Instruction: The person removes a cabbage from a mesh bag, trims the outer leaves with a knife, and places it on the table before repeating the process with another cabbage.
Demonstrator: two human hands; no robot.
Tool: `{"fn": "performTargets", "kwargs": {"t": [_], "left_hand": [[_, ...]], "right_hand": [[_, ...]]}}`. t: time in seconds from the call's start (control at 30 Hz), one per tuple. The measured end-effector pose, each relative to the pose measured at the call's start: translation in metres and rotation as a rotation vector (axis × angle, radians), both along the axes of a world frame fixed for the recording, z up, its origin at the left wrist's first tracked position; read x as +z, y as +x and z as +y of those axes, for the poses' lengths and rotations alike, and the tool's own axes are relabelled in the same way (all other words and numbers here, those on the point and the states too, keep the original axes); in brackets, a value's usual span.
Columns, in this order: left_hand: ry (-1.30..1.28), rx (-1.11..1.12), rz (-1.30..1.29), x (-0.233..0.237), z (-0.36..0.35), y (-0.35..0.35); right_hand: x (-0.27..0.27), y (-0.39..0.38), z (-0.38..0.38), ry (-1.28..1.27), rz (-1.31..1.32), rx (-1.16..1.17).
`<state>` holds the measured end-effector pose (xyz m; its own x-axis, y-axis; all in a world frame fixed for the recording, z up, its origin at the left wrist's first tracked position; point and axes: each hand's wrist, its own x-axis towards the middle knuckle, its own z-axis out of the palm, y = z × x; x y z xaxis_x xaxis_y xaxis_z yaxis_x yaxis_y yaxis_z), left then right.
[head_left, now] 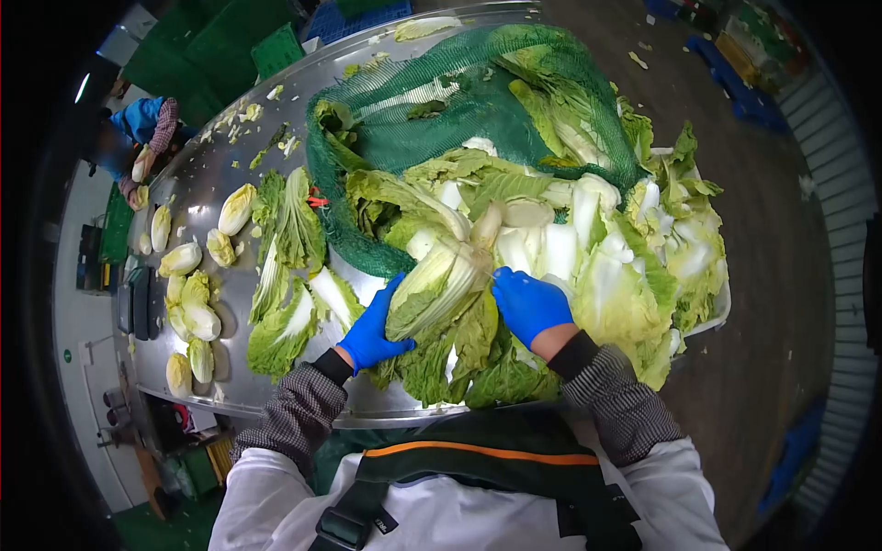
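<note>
Both my hands wear blue gloves. My left hand (375,326) cups the lower left side of a napa cabbage (439,280) that lies tilted on a heap of loose green outer leaves (478,367). My right hand (528,303) presses on the cabbage's right side, close to its pale stem end. Behind the cabbage a green mesh sack (404,138) lies open with more cabbages (560,119) spilling from it.
A steel table (207,174) carries trimmed cabbage halves (188,312) in a row at the left and torn leaves (285,266) in the middle. A white tray rim (712,321) shows under the pile at right. Another person's sleeve (147,124) appears far left. Green crates (276,50) stand behind.
</note>
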<state>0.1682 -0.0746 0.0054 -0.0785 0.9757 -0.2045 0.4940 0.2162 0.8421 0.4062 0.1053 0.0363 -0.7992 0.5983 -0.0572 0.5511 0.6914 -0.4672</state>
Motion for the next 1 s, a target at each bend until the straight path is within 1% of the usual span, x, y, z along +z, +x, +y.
{"fn": "performTargets", "kwargs": {"t": [0.03,0.1,0.13,0.17,0.2,0.27,0.3,0.33,0.37,0.4,0.47,0.5,0.6,0.63,0.73,0.77,0.87,0.9,0.97,1.0], "left_hand": [[0.005,-0.004,0.032,0.001,0.000,0.001],[0.013,0.000,0.042,0.003,0.003,0.003],[0.015,0.006,0.046,0.003,0.003,0.004],[0.014,0.011,0.057,0.003,0.002,0.005],[0.025,0.016,0.073,0.003,0.005,0.004],[0.055,0.037,0.132,-0.001,-0.005,0.015],[0.093,0.029,0.193,-0.005,-0.011,0.017],[0.138,0.035,0.253,-0.009,-0.012,0.020],[0.152,0.090,0.250,-0.007,-0.016,0.027],[0.171,0.096,0.276,-0.004,-0.014,0.027],[0.208,0.107,0.324,0.008,-0.011,0.029],[0.215,0.151,0.385,0.016,-0.008,0.030],[0.072,0.251,0.469,0.037,-0.002,0.030],[0.086,0.241,0.498,0.041,0.001,0.030],[0.076,0.231,0.574,0.050,0.007,0.034],[0.069,0.212,0.604,0.056,0.009,0.035],[0.050,0.188,0.683,0.050,0.007,0.031],[0.052,0.186,0.719,0.046,0.005,0.031],[0.055,0.174,0.787,0.039,-0.001,0.031],[0.095,0.176,0.768,0.040,-0.003,0.032]], "right_hand": [[-0.010,-0.005,0.002,0.085,-0.016,0.027],[-0.031,-0.011,0.009,0.126,0.003,0.034],[-0.038,-0.014,0.013,0.145,0.011,0.041],[-0.044,-0.014,0.016,0.095,-0.065,0.034],[-0.058,-0.014,0.020,0.091,0.007,0.029],[-0.109,-0.008,0.023,0.071,0.149,0.039],[-0.123,-0.002,0.020,0.069,0.417,0.026],[-0.153,-0.004,0.023,-0.190,0.406,-0.021],[-0.182,-0.006,0.026,-0.432,0.393,-0.100],[-0.142,-0.007,0.033,-0.342,0.333,-0.065],[-0.109,-0.012,0.052,-0.293,0.005,0.049],[-0.092,-0.014,0.058,-0.265,-0.156,0.102],[-0.003,-0.018,0.044,-0.325,-0.276,-0.035],[0.007,-0.015,0.040,-0.426,-0.115,-0.095],[-0.008,-0.019,0.026,-0.334,0.222,-0.046],[-0.026,-0.024,0.023,-0.241,0.249,-0.059],[0.000,-0.032,0.008,-0.343,0.235,-0.218],[0.001,-0.029,0.001,-0.284,0.239,-0.194],[0.014,-0.019,-0.012,-0.446,0.320,-0.146],[0.018,-0.013,-0.020,-0.525,0.358,-0.122]]}}
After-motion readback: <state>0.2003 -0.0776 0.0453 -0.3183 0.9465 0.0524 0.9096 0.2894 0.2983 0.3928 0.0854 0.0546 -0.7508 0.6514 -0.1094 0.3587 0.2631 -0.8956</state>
